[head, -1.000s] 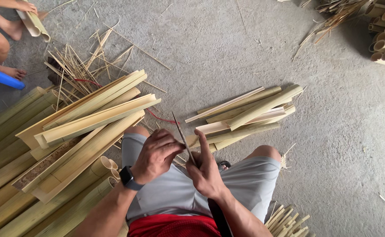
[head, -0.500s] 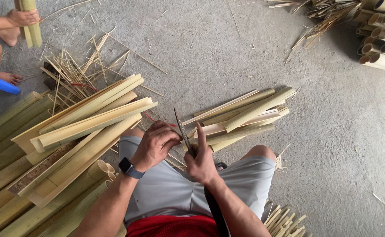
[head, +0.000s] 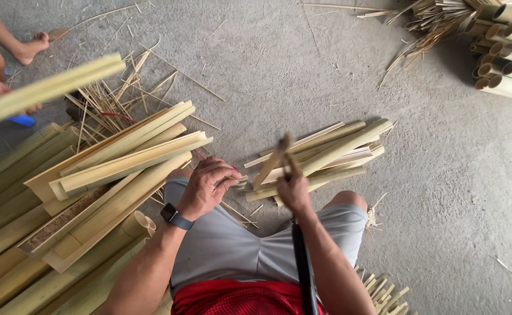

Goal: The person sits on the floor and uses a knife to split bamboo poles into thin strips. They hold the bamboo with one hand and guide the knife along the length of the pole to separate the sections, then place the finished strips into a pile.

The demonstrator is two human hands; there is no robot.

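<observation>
The bamboo strip (head: 270, 165), blurred and apparently being split, is gripped in the closed right hand (head: 294, 189) and should be steadied by the closed left hand (head: 209, 185).

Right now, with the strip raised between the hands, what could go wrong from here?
The right hand holds a thin bamboo strip, blurred in this frame; a slip could bring its edge against the left hand, close beside it over the bare knees. The heap of split bamboo slats leans close to the left arm and might slide if knocked. Another person's long slat reaches in at the upper left and could sweep across.
</observation>
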